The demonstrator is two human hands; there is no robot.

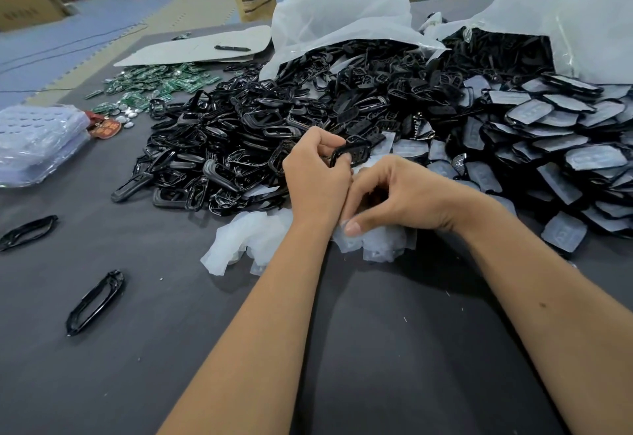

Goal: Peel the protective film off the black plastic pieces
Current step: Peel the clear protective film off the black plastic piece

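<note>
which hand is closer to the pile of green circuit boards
Left. The left hand, holding a black plastic piece, sits nearer the green circuit boards at the table's far left. The right hand is beyond it, further right.

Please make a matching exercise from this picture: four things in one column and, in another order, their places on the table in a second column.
Things:
1. green circuit boards
2. pen
3. peeled film scraps
4. film-covered pieces

Places:
A. near the wrists
B. right side, stacked
C. far left, beside the black pile
D. on the grey sheet at the back

Pairs: 1-C, 2-D, 3-A, 4-B
</note>
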